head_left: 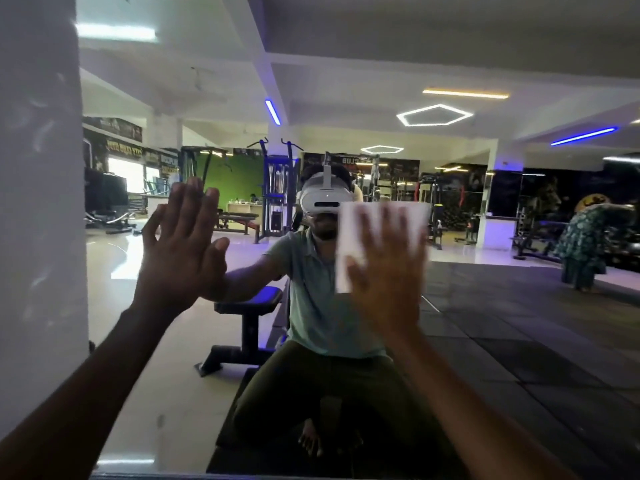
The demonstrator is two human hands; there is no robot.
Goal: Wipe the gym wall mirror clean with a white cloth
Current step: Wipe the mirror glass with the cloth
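The white cloth (pixel 381 237) is pressed flat against the mirror (pixel 502 323) by the right hand (pixel 388 271), a little to the 3 o'clock side of the view's centre. The fingers of that hand are straight and spread over the cloth; nothing is pinched. The left hand (pixel 180 244) is laid open on the glass at about 9 o'clock from the cloth, fingers straight and close together, thumb out, and it appears to serve as a brace.

The cloth is blurred, so its folds cannot be made out. It is judged to be soft, light and limp, likely to bunch or slip under the palm if pressure is uneven, so it is best held flat under the whole palm and fingers rather than by an edge. The glass is stiff, smooth and breakable, and firm but even pressure is called for.

The cloth shows as a rough rectangle; its long axis cannot be told with confidence, though its edges run roughly 12 to 6 o'clock and 9 to 3 o'clock. The mirror stands upright, with a pale wall (pixel 38 202) along its 9 o'clock edge.
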